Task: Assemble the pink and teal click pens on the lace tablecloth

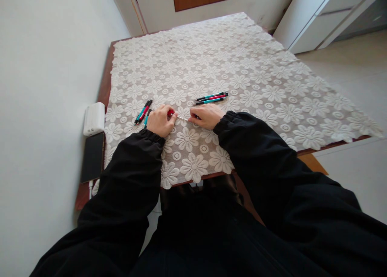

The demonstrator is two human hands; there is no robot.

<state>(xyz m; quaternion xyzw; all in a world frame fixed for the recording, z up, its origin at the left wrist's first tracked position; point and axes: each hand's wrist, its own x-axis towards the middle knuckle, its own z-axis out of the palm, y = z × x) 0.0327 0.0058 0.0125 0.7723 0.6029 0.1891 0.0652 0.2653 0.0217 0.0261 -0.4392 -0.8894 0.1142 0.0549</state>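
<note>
My left hand (160,121) is closed around a red pen part (171,113), mostly hidden by the fingers. Out of it toward the right runs a thin pale rod (182,118), like a pen refill. Its other end meets the pinched fingertips of my right hand (205,115). A small dark bit shows between those right fingers, too hidden to name. Beside my left hand lie teal and red pens (143,112) with black ends, and a teal pen (147,118) partly covered by that hand. Just beyond my right hand, teal and red pens (212,98) lie side by side.
A white lace cloth (193,71) with a flower pattern covers the wooden table. On the left edge, by the wall, sit a white charger-like block (94,118) and a dark phone-like slab (92,157) with a white cable (90,189).
</note>
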